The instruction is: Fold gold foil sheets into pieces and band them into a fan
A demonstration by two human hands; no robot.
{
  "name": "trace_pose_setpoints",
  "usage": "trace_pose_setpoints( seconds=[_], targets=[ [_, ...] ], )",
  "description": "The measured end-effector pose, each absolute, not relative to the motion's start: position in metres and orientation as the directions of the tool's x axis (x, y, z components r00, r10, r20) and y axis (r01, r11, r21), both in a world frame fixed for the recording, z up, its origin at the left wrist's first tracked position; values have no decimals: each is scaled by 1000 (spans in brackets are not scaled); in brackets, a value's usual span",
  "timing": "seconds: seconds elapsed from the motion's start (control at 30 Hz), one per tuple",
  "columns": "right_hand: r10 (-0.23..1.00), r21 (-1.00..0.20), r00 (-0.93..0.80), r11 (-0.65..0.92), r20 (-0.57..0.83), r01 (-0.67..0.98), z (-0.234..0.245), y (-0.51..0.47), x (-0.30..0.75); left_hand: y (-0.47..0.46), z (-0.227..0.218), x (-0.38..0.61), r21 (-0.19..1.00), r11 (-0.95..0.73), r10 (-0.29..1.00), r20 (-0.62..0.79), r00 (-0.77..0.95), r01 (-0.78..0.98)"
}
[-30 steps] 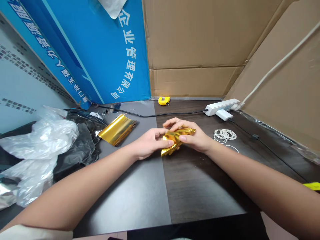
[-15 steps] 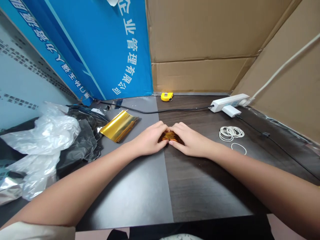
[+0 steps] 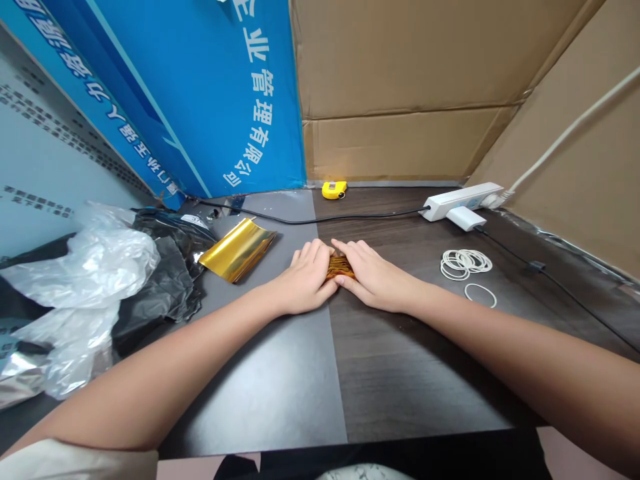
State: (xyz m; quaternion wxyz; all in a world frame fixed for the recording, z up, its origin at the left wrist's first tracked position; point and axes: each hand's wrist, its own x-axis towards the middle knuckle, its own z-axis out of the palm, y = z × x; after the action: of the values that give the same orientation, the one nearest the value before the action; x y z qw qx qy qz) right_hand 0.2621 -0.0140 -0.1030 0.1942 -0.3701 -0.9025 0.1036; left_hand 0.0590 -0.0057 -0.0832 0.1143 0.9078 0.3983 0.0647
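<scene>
Between my two hands, above the middle of the table, is a gathered bundle of shiny gold foil [image 3: 341, 267]. My left hand [image 3: 311, 277] is wrapped round its left end, and my right hand [image 3: 374, 277] grips the right end. Thumbs press along the near side, and the thumb tips nearly meet. Only the creased middle of the bundle shows; both its ends are hidden in my palms. To the left lies a stack of flat gold foil sheets [image 3: 237, 250], slightly curled and apart from my hands.
White rubber bands [image 3: 465, 265] lie right of my hands, one apart from the pile. Behind them sits a white power strip [image 3: 463, 200] with a black cable [image 3: 350, 218] running left. A yellow tape measure [image 3: 334, 191] stands by the cardboard wall. Crumpled plastic bags [image 3: 110, 260] fill the left.
My hands have shifted their grip on the foil bundle, and fingers of my right hand are straighter now. The bundle looks more squeezed together. The view has tilted slightly.
</scene>
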Motion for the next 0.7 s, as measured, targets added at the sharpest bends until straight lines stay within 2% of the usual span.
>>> trace_pose_setpoints(
  seconds=[0.2, 0.33, 0.47, 0.6, 0.7],
  targets=[
    [738, -379, -627, 670, 249, 639, -102, -12, 260, -9, -88, 60, 259, -655, 751, 119, 649, 710],
    [746, -434, -609, 659, 271, 615, -103, -12, 261, -14, -89, 62, 231, -571, 821, 181, 542, 788],
    [750, -460, -596, 654, 288, 601, -107, -10, 262, -19, -87, 64, 148, -517, 855, 141, 500, 843],
    [740, -477, -581, 668, 341, 571, -110, -9, 261, -20, -85, 66, 122, -514, 857, 114, 503, 849],
    [743, -485, -589, 662, 319, 572, -109, -11, 260, -20, -85, 67, 110, -514, 856, 128, 501, 851]
  ],
)
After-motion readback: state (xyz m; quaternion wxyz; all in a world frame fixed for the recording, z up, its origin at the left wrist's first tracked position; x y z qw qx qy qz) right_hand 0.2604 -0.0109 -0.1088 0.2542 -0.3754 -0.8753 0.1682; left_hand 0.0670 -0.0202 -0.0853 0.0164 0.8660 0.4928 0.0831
